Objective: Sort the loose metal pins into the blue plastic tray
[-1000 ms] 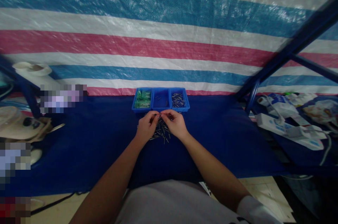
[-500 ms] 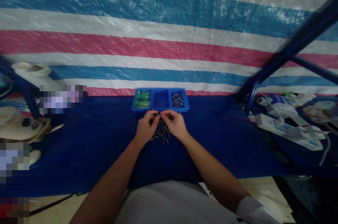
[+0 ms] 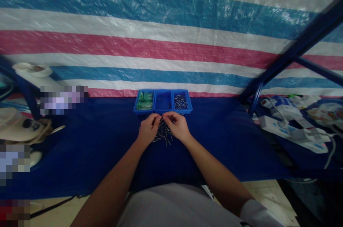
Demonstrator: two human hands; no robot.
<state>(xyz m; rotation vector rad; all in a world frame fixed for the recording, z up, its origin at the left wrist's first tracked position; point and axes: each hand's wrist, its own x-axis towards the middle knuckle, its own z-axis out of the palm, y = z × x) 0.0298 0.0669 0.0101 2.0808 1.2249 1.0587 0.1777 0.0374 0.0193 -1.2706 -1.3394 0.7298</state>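
Observation:
My left hand (image 3: 148, 129) and my right hand (image 3: 177, 126) meet fingertip to fingertip over a heap of small metal pins (image 3: 163, 134) on the dark blue table cover (image 3: 93, 141). Both hands are closed in a pinch on one thin pin held level between them. Just behind the hands stands a blue tray (image 3: 163, 101) with three compartments: green pieces on the left, a few pins in the middle, several pins on the right.
A striped tarp (image 3: 160, 34) hangs behind the table. A blue metal frame (image 3: 289, 55) slants at the right, with white power strips and cables (image 3: 292, 127) beyond it. A white roll (image 3: 34, 71) and a beige device (image 3: 18, 129) stand at the left.

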